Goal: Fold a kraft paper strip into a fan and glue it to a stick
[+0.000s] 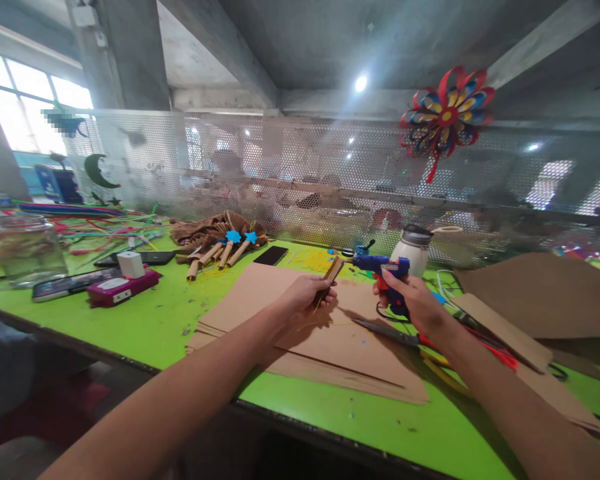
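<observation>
Near the middle, my left hand (310,291) is closed around a folded brown paper strip (331,275), its upper end pointing up and right. My right hand (410,297) grips a blue glue gun (393,268) whose nozzle meets or nearly meets the top of the strip. Beneath both hands lies a stack of brown paper (260,300). A pair of scissors (385,331) with red handles rests on its right part, under my right forearm. A thin yellow string (317,321) hangs below my left hand.
On the green table (130,333), brown paper fans with blue stars (233,237), a black phone (271,255), a purple power strip (124,288) and a glass jar (27,250) stand left. A bottle (411,250) and brown sheets (545,293) are right.
</observation>
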Tool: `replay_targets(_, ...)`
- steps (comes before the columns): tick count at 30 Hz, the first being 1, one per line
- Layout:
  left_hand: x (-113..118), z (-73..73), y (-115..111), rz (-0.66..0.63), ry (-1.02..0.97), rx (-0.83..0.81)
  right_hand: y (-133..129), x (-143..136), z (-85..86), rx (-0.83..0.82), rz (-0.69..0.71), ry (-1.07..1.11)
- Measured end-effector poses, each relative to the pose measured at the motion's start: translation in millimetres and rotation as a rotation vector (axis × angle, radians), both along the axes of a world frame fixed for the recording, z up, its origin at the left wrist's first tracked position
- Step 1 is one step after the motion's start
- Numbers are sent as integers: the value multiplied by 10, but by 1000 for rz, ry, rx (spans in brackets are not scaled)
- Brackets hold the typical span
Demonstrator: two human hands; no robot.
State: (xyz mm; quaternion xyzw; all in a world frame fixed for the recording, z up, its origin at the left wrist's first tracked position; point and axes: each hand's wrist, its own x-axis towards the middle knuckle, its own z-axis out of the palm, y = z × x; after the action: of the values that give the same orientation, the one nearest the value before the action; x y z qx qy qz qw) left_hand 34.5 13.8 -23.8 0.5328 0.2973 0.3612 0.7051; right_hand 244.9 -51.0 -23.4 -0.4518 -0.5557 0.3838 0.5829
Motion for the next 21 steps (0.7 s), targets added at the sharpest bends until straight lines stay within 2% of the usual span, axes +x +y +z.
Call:
replay_targets(7,-10,48,-41,-2,20,3,17,28,6,-8,-15,1)
replay_targets(21,-24,41,-42,-46,-37,-23,-18,-24,22,-11,1,16)
